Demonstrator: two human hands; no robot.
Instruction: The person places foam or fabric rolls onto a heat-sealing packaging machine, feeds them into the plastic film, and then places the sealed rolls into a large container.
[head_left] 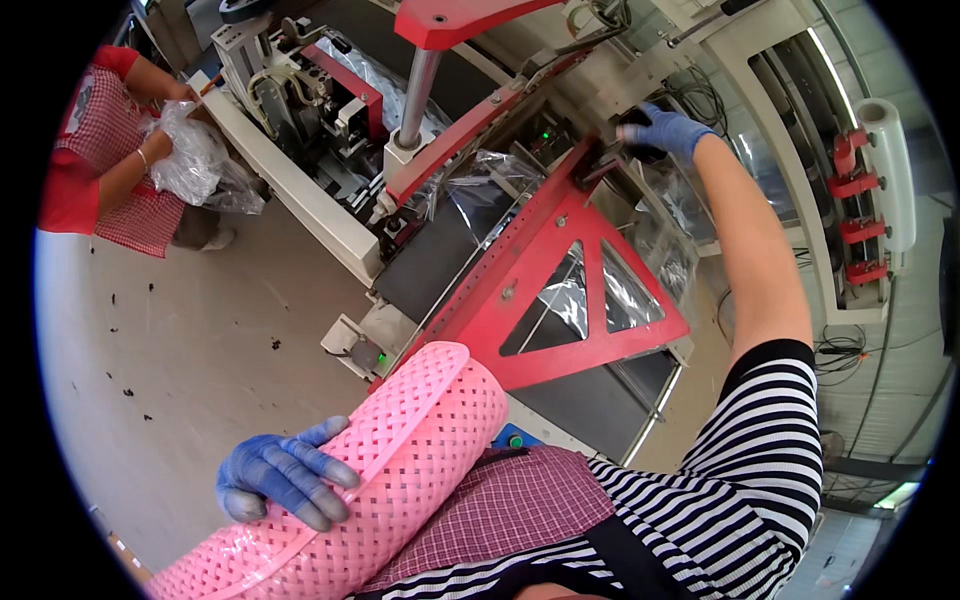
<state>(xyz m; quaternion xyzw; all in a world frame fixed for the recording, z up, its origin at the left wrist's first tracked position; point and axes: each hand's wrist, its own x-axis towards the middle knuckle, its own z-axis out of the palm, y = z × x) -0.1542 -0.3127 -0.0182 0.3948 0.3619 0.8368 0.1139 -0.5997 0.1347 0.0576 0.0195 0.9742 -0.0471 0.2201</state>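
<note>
A pink rolled mat (440, 440) with an open woven pattern lies slantwise against my body at the lower left. My left hand (290, 475), in a blue glove, lies over the roll with its fingers curved across the mat's edge strip, holding it to me. My right hand (672, 132), also gloved in blue, reaches far forward to the machine at the upper right. It is beside a dark part there, and its fingers are blurred and partly hidden. Between my hands stands the machine's red triangular frame (590, 350), with clear film behind it.
A dark conveyor belt (610, 400) runs beneath the red frame. A red arm (460, 150) on a metal post rises beyond it. At the right hangs a roll of clear film (888, 180) beside red clamps. A co-worker (120, 150) in a red sleeve handles clear plastic (195, 155) at the far left.
</note>
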